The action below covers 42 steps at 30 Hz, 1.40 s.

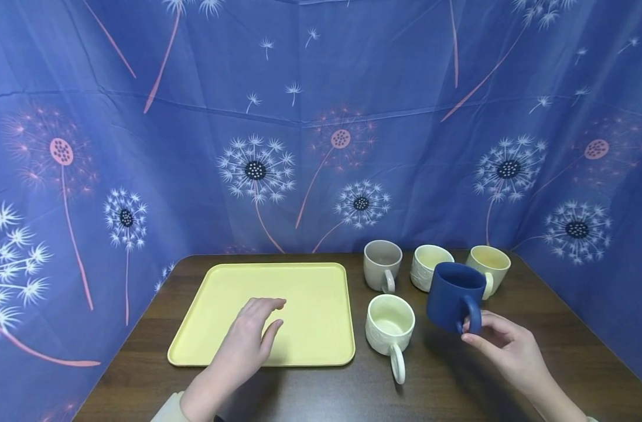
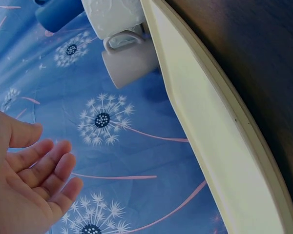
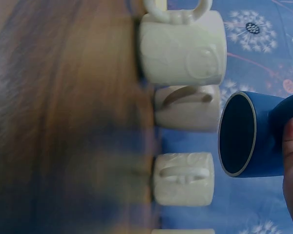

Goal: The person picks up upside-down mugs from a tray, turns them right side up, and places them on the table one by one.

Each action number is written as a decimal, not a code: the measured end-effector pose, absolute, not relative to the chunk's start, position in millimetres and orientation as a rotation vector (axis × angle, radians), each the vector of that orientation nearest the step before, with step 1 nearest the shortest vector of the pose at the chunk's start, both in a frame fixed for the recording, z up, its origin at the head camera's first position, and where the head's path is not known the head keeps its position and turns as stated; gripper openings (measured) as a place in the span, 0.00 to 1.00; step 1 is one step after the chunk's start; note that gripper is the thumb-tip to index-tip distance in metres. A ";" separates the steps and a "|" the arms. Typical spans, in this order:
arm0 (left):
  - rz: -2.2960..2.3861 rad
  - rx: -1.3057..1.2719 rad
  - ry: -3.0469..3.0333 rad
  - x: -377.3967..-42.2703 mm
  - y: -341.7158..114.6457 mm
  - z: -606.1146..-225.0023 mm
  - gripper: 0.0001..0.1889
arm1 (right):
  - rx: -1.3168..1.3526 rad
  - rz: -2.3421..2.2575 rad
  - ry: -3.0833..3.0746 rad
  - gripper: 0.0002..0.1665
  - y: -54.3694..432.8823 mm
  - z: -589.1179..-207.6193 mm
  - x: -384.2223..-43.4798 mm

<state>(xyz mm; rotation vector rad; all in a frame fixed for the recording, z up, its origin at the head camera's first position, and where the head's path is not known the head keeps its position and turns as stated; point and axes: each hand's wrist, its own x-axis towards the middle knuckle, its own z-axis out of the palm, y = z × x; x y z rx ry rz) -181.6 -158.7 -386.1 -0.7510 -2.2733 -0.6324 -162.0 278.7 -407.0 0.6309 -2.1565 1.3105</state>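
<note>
A dark blue mug (image 1: 447,302) is held up off the table by my right hand (image 1: 511,349), whose thumb and fingers pinch its handle (image 1: 474,316). In the right wrist view, the blue mug (image 3: 263,134) hangs apart from the standing mugs. My left hand (image 1: 249,337) hovers over the front of a pale yellow tray (image 1: 310,313), fingers loosely bent and holding nothing; the left wrist view shows the same hand (image 2: 34,180) with its palm bare. Left of the blue mug stands a cream mug (image 1: 386,328), its handle towards me.
Behind stand a grey mug (image 1: 379,272), a cream embossed mug (image 1: 423,275) and a yellow mug (image 1: 497,266), partly overlapped by the blue one. The brown wooden table (image 1: 321,392) ends against a blue dandelion-print cloth (image 1: 300,146) at the back and sides.
</note>
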 end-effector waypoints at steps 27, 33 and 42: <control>-0.616 -0.720 -2.301 -181.9 -160.1 -386.1 0.20 | 0.419 1.167 -2.345 0.12 289.4 -444.4 -170.0; -0.620 -0.716 -2.303 -181.5 -160.1 -386.3 0.20 | 0.436 1.160 -2.352 0.13 288.8 -446.1 -169.2; -0.626 -0.700 -2.325 -181.9 -160.2 -390.7 0.19 | 0.329 1.047 -2.487 0.11 293.4 -443.6 -165.0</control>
